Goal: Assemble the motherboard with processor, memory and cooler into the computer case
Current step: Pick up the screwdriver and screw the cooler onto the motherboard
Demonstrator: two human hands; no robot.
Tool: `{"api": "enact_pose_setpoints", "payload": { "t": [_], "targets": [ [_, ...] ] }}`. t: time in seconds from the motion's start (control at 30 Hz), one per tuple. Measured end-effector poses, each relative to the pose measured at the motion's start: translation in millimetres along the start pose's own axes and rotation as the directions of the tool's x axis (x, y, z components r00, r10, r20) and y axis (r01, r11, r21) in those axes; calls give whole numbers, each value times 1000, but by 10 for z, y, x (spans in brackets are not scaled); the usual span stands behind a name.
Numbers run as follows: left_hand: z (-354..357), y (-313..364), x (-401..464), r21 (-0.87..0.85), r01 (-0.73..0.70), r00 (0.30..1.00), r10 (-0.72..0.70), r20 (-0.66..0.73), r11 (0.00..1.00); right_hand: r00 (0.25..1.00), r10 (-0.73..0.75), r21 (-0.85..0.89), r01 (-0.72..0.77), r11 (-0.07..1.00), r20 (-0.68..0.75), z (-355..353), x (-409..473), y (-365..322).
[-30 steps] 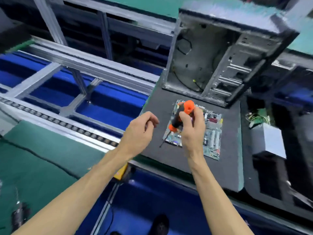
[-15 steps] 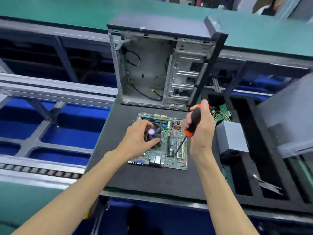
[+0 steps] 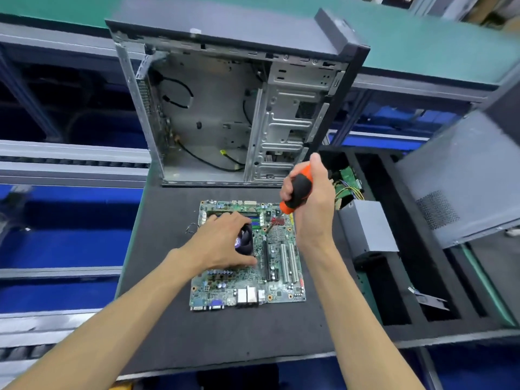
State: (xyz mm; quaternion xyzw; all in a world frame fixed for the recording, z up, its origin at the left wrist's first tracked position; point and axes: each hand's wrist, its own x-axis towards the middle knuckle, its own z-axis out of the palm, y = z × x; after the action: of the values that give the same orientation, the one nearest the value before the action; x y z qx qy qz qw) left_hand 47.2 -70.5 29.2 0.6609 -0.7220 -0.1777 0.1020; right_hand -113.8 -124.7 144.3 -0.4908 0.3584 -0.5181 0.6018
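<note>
We find the green rectangular motherboard (image 3: 247,257) flat on black foam before the open grey steel case (image 3: 225,108). Left hand (image 3: 222,244) clasps its black cooler fan (image 3: 244,239); right hand (image 3: 311,204) grips an orange-black screwdriver (image 3: 298,191). Step judged: fastening cooler; next, seat the tip squarely.

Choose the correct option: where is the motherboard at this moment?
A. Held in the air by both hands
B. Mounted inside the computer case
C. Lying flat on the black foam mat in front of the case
C: the motherboard lies flat on the black foam mat, in front of the open computer case.
</note>
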Motion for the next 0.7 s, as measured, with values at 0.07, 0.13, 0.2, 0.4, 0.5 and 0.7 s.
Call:
{"api": "enact_pose_setpoints", "payload": {
  "t": [0.07, 0.13, 0.2, 0.4, 0.5, 0.7],
  "targets": [
    [36, -43, 12, -17, -19, 1000, 19, -8, 1000, 1000, -1, 12, 1, 1000, 16, 39, 52, 57],
    [89, -80, 20, -61, -17, 1000, 16, -5, 998, 999, -7, 20, 6, 1000, 35, 68, 91, 122],
    [143, -105, 18, -110, -4, 1000, 3, -11, 994, 999, -5, 24, 4, 1000, 53, 89, 103, 196],
    [238, -133, 11, -166, -7, 999, 0, -42, 986, 997, -9, 20, 8, 1000, 74, 70, 126, 325],
    [239, -136, 9, -183, -12, 999, 4, -45, 983, 997, -1, 7, 0, 1000, 73, 60, 134, 344],
    [237, -128, 8, -205, -7, 999, -2, -42, 979, 997, 14, 12, -15, 1000, 73, 47, 126, 371]
  ]
}}
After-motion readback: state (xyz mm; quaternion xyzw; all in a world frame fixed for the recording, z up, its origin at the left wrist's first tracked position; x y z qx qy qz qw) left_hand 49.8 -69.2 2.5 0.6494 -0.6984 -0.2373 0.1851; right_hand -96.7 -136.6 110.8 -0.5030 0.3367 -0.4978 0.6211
